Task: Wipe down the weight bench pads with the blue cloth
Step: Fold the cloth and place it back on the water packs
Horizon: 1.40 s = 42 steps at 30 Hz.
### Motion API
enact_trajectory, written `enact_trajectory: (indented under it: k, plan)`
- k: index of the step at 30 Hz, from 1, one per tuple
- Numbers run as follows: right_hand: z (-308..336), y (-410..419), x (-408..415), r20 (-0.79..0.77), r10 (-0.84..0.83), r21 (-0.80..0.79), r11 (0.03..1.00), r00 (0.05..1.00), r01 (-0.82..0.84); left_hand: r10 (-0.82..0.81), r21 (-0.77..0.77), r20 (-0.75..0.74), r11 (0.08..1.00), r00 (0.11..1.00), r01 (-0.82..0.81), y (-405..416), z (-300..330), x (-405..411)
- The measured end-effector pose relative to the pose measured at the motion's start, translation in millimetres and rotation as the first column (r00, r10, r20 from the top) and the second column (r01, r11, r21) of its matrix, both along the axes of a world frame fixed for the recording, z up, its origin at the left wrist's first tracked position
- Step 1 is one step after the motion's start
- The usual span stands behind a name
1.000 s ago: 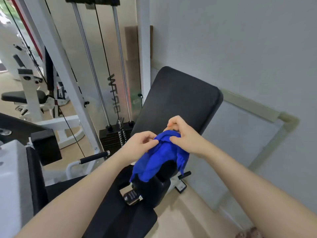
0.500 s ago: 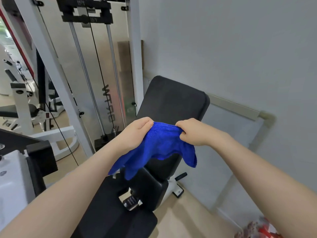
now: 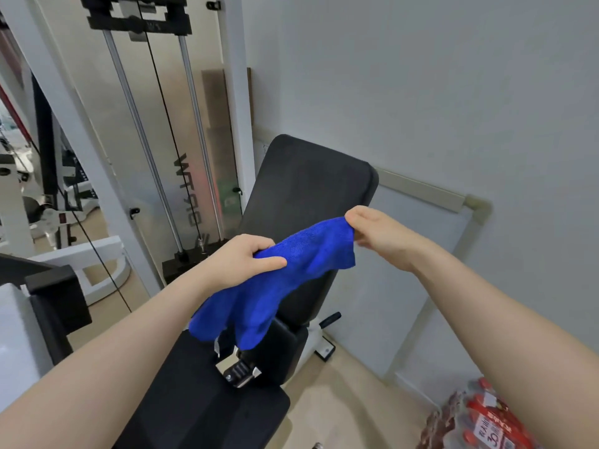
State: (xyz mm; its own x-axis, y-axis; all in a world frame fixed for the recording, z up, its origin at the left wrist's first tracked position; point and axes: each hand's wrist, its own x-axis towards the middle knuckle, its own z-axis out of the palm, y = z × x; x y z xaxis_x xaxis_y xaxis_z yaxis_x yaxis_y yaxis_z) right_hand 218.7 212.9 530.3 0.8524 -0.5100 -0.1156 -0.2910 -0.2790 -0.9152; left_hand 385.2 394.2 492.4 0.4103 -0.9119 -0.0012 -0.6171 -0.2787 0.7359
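Observation:
A blue cloth [image 3: 285,273] is stretched in the air between my two hands, in front of the bench. My left hand [image 3: 240,260] grips its left part, with the loose end hanging down below. My right hand [image 3: 379,231] pinches its upper right corner. Behind the cloth rises the black back pad [image 3: 308,186] of the weight bench, tilted up toward the wall. The black seat pad [image 3: 201,406] lies below my arms, with a metal hinge bracket [image 3: 240,371] between the two pads.
A white cable machine frame [image 3: 74,131] with steel guide rods [image 3: 194,124] and a weight stack stands left of the bench. A grey wall [image 3: 437,92] is close on the right. A red-labelled pack of bottles [image 3: 479,422] sits on the floor at lower right.
My hands have drawn apart and spread the bunched cloth wide. My right hand has risen and moved right; the view has tilted up.

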Motion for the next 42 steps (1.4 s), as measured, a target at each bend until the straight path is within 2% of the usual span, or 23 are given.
enact_trajectory:
  k: [2, 4, 6, 9, 11, 13, 16, 19, 23, 25, 28, 32, 34, 36, 39, 42]
  plan:
    - [-0.5, 6.5, 0.5, 0.042, -0.129, -0.239, 0.961, 0.991, 0.136, -0.026, 0.026, -0.123, 0.999, 0.992, 0.029, -3.9, -5.8, -3.7]
    - [0.8, 9.1, -2.9, 0.146, -0.189, -0.337, 0.913, 0.971, 0.228, -0.03, 0.026, -0.228, 0.999, 0.973, 0.037, -9.8, -9.8, -10.7]
    - [2.7, 10.8, -9.5, 0.182, -0.16, -0.385, 0.896, 0.97, 0.22, -0.076, -0.029, -0.304, 0.997, 0.95, 0.071, -21.3, -9.9, -23.5]
    - [-0.8, 12.6, -25.5, 0.104, -0.081, -0.429, 0.895, 0.991, 0.118, -0.19, -0.141, -0.369, 0.979, 0.91, 0.147, -48.7, -2.7, -53.2]
    - [-7.2, 8.5, -39.2, 0.049, -0.068, -0.395, 0.915, 0.996, 0.082, -0.25, -0.17, -0.417, 0.966, 0.874, 0.195, -69.5, 1.8, -75.1]
    - [-14.5, -2.7, -59.9, 0.033, -0.088, -0.267, 0.959, 0.996, 0.094, -0.286, -0.159, -0.442, 0.958, 0.85, 0.24, -91.7, 0.3, -100.1]
    - [-19.1, -25.0, -98.0, -0.008, -0.116, -0.073, 0.991, 0.993, 0.115, -0.306, -0.121, -0.386, 0.952, 0.87, 0.281, -120.0, -10.1, -131.9]
    - [-37.5, -60.0, -148.3, -0.219, -0.064, -0.065, 0.997, 0.974, 0.051, -0.345, -0.1, -0.369, 0.938, 0.863, 0.332, -153.8, -22.0, -168.8]
    - [-78.1, -109.0, -220.2, -0.471, -0.002, 0.014, 1.0, 0.882, 0.01, -0.359, -0.057, -0.405, 0.928, 0.841, 0.369, -196.3, -44.8, -210.0]
    - [-94.4, -128.3, -253.0, -0.484, 0.056, 0.102, 0.995, 0.873, -0.007, -0.36, -0.005, -0.425, 0.919, 0.831, 0.395, -212.1, -61.6, -225.3]
    - [-114.8, -156.7, -296.9, -0.461, 0.044, 0.199, 0.979, 0.886, 0.054, -0.342, 0.045, -0.458, 0.913, 0.821, 0.406, -239.2, -88.5, -251.6]
    - [-145.2, -191.4, -334.0, -0.468, -0.008, 0.225, 0.966, 0.884, 0.128, -0.31, 0.122, -0.475, 0.904, 0.823, 0.41, -273.1, -129.2, -274.6]
    - [-167.7, -214.5, -349.0, -0.489, -0.081, 0.13, 0.978, 0.869, 0.164, -0.284, 0.159, -0.479, 0.902, 0.831, 0.4, -297.4, -151.4, -291.3]
    - [-193.0, -240.1, -362.3, -0.521, -0.211, -0.113, 0.977, 0.827, 0.178, -0.255, 0.172, -0.457, 0.915, 0.852, 0.366, -325.1, -171.9, -312.2]
    - [-213.9, -272.9, -383.2, -0.482, -0.451, -0.437, 0.867, 0.751, 0.24, -0.217, 0.131, -0.421, 0.946, 0.881, 0.296, -368.2, -186.9, -349.8]
    - [-218.8, -292.9, -406.7, -0.349, -0.597, -0.558, 0.752, 0.722, 0.352, -0.182, 0.058, -0.388, 0.974, 0.904, 0.221, -403.6, -190.2, -377.6]
